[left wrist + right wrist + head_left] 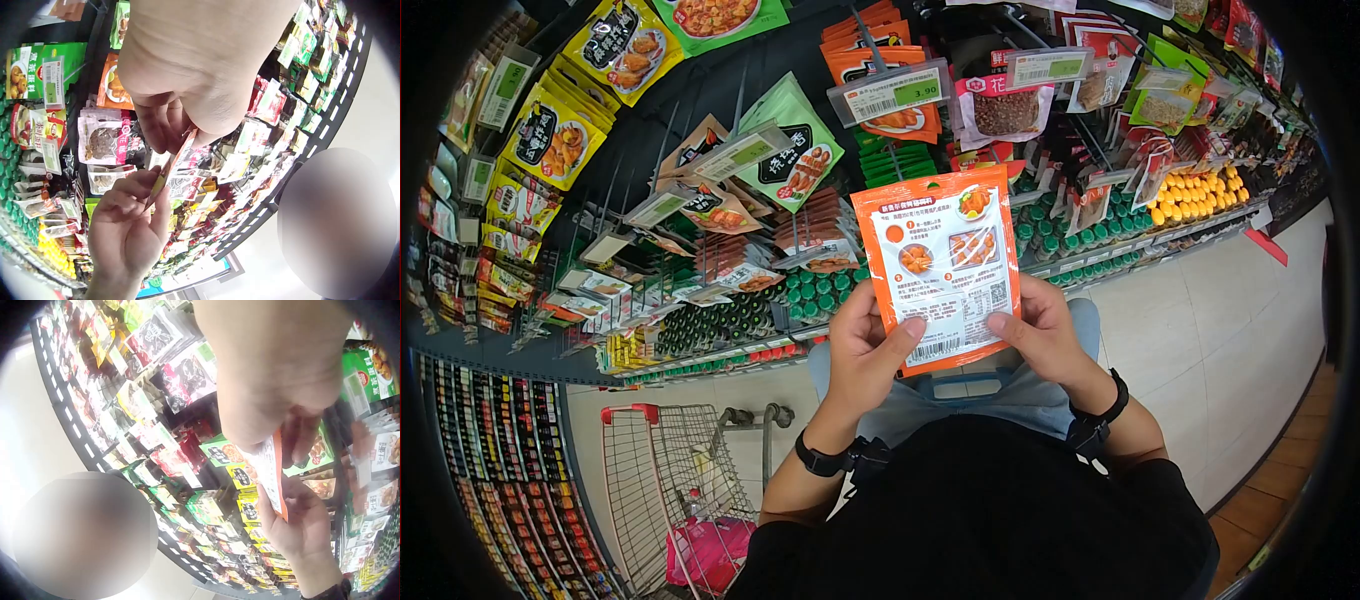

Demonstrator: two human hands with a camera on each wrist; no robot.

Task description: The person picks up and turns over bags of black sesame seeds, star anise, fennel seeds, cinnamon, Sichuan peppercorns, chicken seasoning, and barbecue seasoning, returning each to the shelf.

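An orange-edged seasoning packet is held upright in front of the body, its printed back with small food pictures and a barcode facing the head camera. My left hand grips its lower left edge, thumb on the printed side and fingers behind. On the lower right edge my right hand pinches it the same way. The left wrist view shows the packet nearly edge-on between both hands. In the right wrist view the packet also appears at a steep slant.
Hanging racks of seasoning packets fill the shelf ahead, with price tags on the hooks. Green-capped bottles and yellow-topped bottles line the lower shelf. A shopping cart holding a pink bag stands at lower left.
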